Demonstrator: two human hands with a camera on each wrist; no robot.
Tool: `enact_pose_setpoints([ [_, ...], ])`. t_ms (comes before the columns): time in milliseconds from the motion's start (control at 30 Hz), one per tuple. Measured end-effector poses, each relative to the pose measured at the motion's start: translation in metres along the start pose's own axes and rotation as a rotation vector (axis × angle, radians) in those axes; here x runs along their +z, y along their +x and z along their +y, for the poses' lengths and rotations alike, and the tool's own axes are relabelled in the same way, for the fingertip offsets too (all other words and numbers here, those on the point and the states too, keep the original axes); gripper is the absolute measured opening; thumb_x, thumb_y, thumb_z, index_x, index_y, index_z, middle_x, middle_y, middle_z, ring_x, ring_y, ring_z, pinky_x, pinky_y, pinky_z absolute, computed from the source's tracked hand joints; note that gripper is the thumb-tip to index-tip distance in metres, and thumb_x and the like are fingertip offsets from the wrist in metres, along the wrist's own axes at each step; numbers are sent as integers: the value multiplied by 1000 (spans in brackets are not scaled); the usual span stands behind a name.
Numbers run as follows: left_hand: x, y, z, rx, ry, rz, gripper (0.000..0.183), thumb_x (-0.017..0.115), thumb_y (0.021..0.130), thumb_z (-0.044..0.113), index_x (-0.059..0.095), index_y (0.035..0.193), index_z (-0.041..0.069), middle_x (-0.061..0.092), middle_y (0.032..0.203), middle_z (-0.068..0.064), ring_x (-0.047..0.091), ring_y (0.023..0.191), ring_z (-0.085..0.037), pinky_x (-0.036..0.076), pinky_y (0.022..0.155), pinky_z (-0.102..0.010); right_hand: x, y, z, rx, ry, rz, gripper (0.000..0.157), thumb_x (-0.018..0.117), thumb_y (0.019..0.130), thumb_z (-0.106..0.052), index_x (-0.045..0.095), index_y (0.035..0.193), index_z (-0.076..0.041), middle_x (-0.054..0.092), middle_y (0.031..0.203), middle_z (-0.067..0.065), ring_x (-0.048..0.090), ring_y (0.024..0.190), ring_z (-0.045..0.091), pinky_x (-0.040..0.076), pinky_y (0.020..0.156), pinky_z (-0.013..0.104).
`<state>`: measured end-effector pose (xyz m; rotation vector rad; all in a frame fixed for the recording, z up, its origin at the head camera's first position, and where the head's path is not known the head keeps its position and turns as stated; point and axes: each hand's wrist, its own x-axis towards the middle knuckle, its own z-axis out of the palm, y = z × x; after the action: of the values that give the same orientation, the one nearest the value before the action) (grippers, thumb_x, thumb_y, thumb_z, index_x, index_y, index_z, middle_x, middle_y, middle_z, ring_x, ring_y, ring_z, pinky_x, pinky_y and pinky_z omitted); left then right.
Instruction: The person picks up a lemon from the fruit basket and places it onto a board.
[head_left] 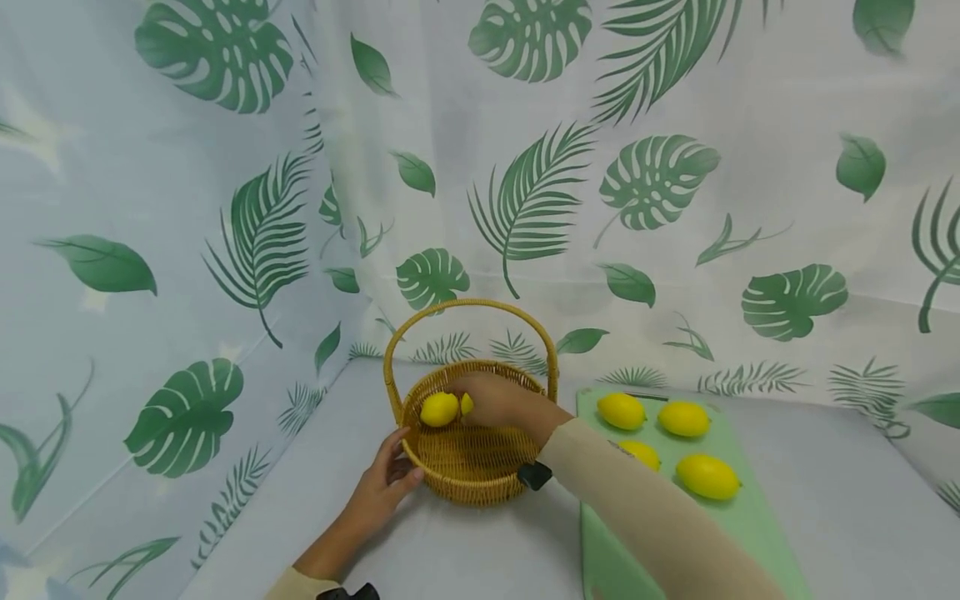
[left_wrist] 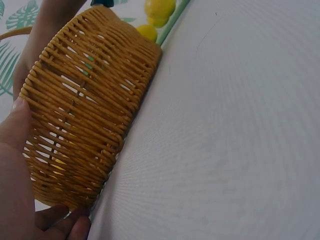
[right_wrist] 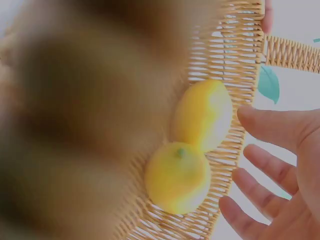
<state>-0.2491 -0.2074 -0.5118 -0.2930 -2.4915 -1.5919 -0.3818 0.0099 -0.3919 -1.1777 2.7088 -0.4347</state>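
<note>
Placing a lemon in the basket, as the step in hand appears to be. Your right hand [head_left: 491,400] reaches over the rim into the basket [head_left: 472,492]; the right wrist view shows its fingers straight and parted, grasping nothing, with the thumb just beside the upper lemon [right_wrist: 205,112]. This fruit and the lower lemon [right_wrist: 178,180] touch each other inside the wicker wall, toward the basket's far left in the head view. Your left hand [head_left: 381,483] grips the basket's near left side from outside, thumb and fingers curled about the wall; keep that hold light but steady, so that a brush of the right forearm does not turn or tip the basket. With the fingers parted, lift the right hand straight up before drawing it back, lest the knuckles nudge the rounded fruit and set it rolling. Note the dark wrist camera [head_left: 535,476] close to the front rim, which could catch there, and the handle [head_left: 471,302] arching overhead; pass clear of both. Four more lemons [head_left: 708,477] lie on the green board [head_left: 600,550] to the right, one partly hidden by your sleeve [head_left: 630,500]; carry the elbow high over them.
</note>
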Motion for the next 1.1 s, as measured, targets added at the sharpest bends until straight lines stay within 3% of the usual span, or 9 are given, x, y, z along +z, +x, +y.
enact_pose_setpoints([
  [267,-2,2,-3,31,-3,-8,69,64,97,26,24,153,20,40,147,-23,56,118,-27,46,98,-45,-12,10,-13,-88,2,-2,52,72,89,-12,55,138,-10,57,135,4,51,123,20,41,104,39],
  [433,0,3,-5,38,-6,-27,69,62,97,30,23,153,20,39,147,-23,55,119,-26,45,99,-44,-6,22,-10,-31,25,-19,55,72,91,-18,52,141,-13,55,137,1,53,120,18,45,99,35],
  [700,3,1,-8,42,-19,-22,68,63,97,27,25,153,21,40,146,-23,57,117,-27,47,97,-43,7,34,-9,15,149,-54,52,72,90,-16,54,139,-14,57,135,2,51,123,19,43,101,37],
  [867,3,1,-5,33,-27,-23,68,64,96,27,26,152,23,41,146,-22,57,116,-27,46,97,-45,15,40,-6,40,144,-39,50,73,89,-16,57,137,-16,57,134,1,51,123,19,43,102,37],
  [1100,-2,0,0,15,-48,-13,69,65,96,24,26,153,22,40,146,-23,56,117,-29,44,99,-49,24,50,-4,12,105,-16,51,76,86,-15,60,134,-16,55,135,-1,49,125,19,40,104,38],
])
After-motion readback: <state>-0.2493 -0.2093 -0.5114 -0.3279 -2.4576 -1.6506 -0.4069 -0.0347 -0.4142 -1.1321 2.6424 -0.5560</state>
